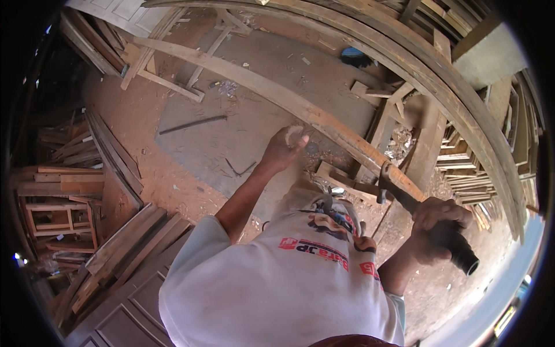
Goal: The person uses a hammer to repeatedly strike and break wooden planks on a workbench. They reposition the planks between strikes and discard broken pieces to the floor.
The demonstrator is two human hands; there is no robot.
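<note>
The right hand is clenching a black, cylindrical handheld tool, its metal head lying beside or on the nearer end of a long, narrow, brown wooden plank; a slipping grip could be gouging it. Beyond, the left hand is curling near it, contents unclear; unsteadied, the plank could be shifting

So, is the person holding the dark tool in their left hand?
No, the right hand is wrapped around the dark tool, while the left hand is well apart from it.
</note>
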